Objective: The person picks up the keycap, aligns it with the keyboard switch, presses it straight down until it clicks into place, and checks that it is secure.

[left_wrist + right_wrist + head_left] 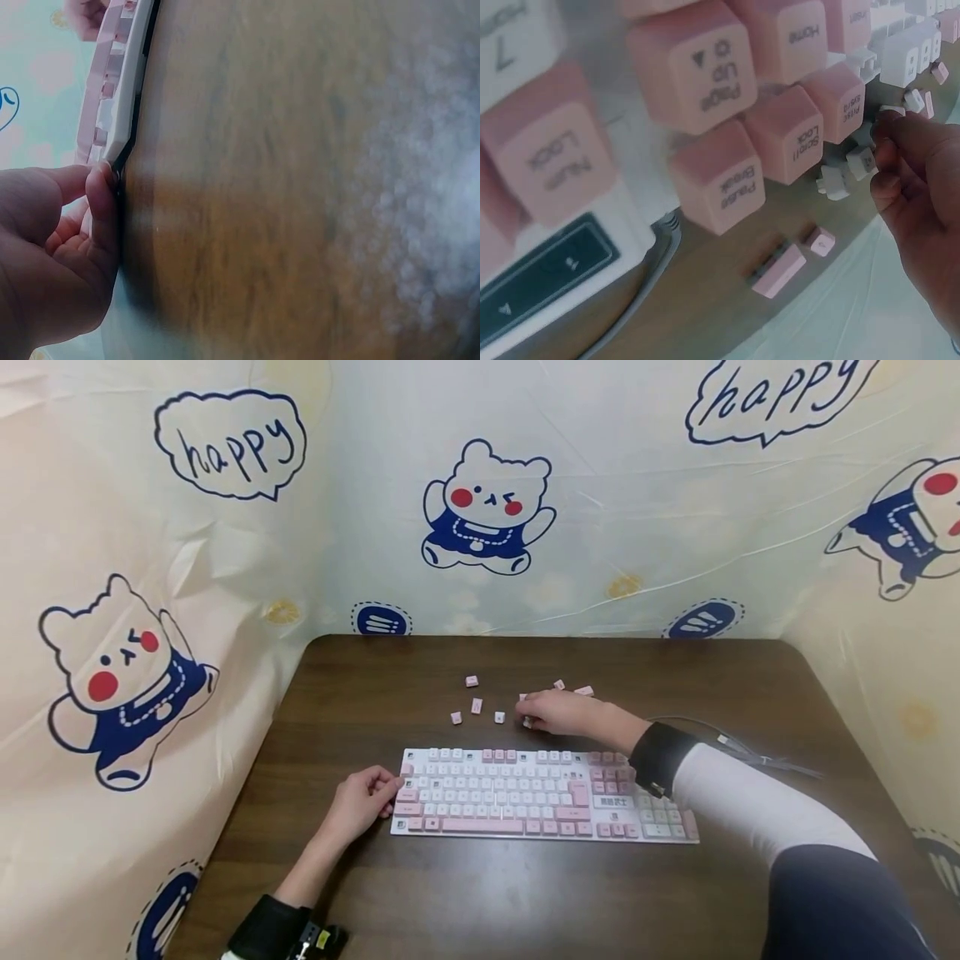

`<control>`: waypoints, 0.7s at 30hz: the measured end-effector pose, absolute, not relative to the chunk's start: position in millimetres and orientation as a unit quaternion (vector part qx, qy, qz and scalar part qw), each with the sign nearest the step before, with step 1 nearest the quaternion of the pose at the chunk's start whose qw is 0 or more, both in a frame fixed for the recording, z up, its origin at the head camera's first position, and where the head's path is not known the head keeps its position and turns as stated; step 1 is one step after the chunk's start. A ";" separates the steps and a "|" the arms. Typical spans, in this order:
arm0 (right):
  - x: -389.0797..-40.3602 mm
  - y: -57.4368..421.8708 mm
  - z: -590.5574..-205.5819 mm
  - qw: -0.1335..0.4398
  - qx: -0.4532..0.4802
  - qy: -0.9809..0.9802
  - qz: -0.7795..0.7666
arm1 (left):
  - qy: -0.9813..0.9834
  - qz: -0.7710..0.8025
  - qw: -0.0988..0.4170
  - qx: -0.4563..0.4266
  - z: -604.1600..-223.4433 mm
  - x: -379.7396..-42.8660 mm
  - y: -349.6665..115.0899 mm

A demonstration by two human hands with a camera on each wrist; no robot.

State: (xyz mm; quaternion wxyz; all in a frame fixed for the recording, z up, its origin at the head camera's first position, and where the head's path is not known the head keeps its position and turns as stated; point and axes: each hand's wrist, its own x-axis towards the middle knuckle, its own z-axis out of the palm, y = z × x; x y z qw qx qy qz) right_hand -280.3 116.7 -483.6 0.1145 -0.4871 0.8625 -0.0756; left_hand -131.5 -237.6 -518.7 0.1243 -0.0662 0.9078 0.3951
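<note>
A white-and-pink keyboard (495,827) lies on the table. My left hand (365,802) is at its left edge, thumb and forefinger pinching the near corner in the left wrist view. Beyond the keyboard's top row, my right hand (558,712) reaches down among loose keycaps. Its thumb and fingertips come together on a small white keycap (891,111), mostly hidden by the fingers. Just beside them lie a pale keycap (861,161) and a white keycap (832,184). A long pink keycap (780,271) and a small pink keycap (821,241) rest farther off.
Several more keycaps lie left of the right hand, among them a pink keycap (471,681) and a white keycap (499,717). A grey cable (738,750) runs behind the keyboard's right side. A printed curtain (600,527) surrounds the brown table (525,902).
</note>
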 end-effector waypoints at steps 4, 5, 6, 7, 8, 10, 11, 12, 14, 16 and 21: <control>-280.6 115.7 -485.0 0.122 -0.481 0.865 -0.080 | 0.908 0.394 0.126 -0.069 -519.7 -130.5 -236.9; -280.8 115.5 -485.5 0.121 -0.480 0.865 -0.080 | 0.908 0.394 0.125 -0.069 -519.9 -130.4 -236.6; -281.0 115.3 -485.8 0.120 -0.480 0.865 -0.080 | 0.908 0.394 0.125 -0.069 -520.2 -130.6 -236.4; -281.2 115.0 -486.3 0.118 -0.480 0.866 -0.080 | 0.907 0.395 0.126 -0.071 -520.2 -130.6 -236.2; -281.4 114.9 -486.7 0.116 -0.479 0.866 -0.081 | 0.907 0.395 0.125 -0.071 -520.2 -130.9 -236.2; -282.0 114.4 -487.8 0.113 -0.475 0.869 -0.078 | 0.908 0.395 0.123 -0.069 -520.5 -131.7 -236.3; -282.4 114.1 -488.4 0.110 -0.473 0.870 -0.078 | 0.908 0.395 0.122 -0.069 -520.5 -131.9 -236.3; -282.8 113.7 -488.9 0.109 -0.472 0.872 -0.077 | 0.908 0.396 0.119 -0.069 -520.8 -132.2 -236.5; -283.1 113.3 -488.9 0.106 -0.468 0.874 -0.080 | 0.909 0.396 0.116 -0.066 -520.3 -132.4 -236.5; -282.8 112.6 -488.2 0.105 -0.466 0.874 -0.087 | 0.908 0.397 0.115 -0.066 -520.0 -131.9 -236.2; -280.7 111.6 -483.4 0.101 -0.470 0.870 -0.111 | 0.908 0.398 0.116 -0.065 -519.4 -131.7 -235.8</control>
